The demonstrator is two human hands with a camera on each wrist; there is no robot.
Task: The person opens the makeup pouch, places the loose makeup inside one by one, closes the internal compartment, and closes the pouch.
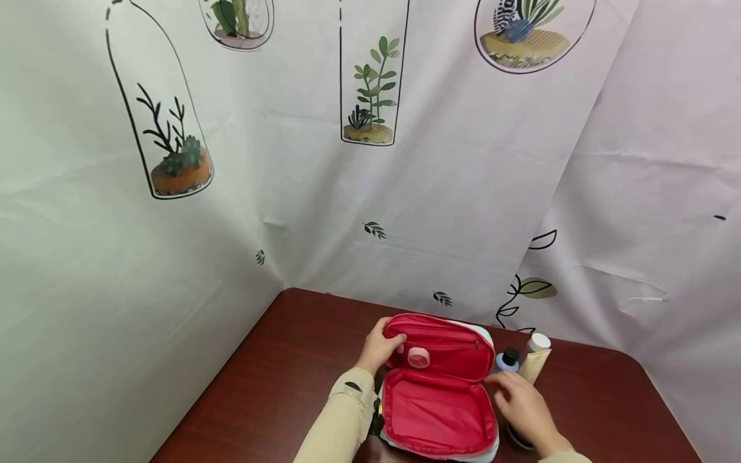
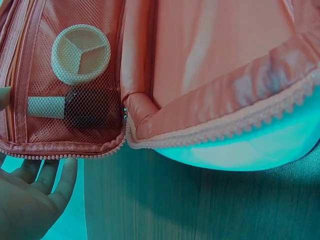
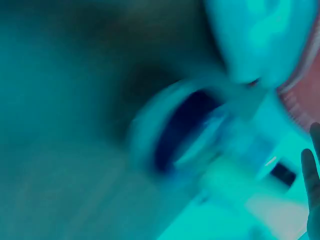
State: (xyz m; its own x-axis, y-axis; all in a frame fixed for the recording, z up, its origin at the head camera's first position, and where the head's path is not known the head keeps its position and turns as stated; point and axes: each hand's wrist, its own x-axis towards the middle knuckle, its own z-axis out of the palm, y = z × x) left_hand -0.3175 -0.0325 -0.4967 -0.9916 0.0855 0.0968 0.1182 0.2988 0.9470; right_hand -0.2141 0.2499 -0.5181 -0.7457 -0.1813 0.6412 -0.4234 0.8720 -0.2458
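A toiletry bag [image 1: 437, 411] with a red lining lies unzipped on the table, its lid [image 1: 463, 360] raised at the back. My left hand [image 1: 376, 347] grips the lid's left edge, thumb on the inside and fingers behind it. Through the lid's mesh pocket show a round, three-part pale case [image 2: 81, 54] and a small bottle [image 2: 75, 110], part light, part dark. The main compartment shows bare red lining. My right hand [image 1: 523, 405] is beside the bag's right edge near the fold, fingers loosely extended with nothing held. Its wrist view is blurred.
Behind my right hand stand a blue bottle with a black cap [image 1: 510, 356], a white-capped container [image 1: 539, 342] and a cream tube [image 1: 534, 366]. A dark-rimmed round item [image 1: 519, 440] is partly hidden below that hand. Patterned white cloth [image 1: 440, 212] hangs behind the brown table [image 1: 260, 386].
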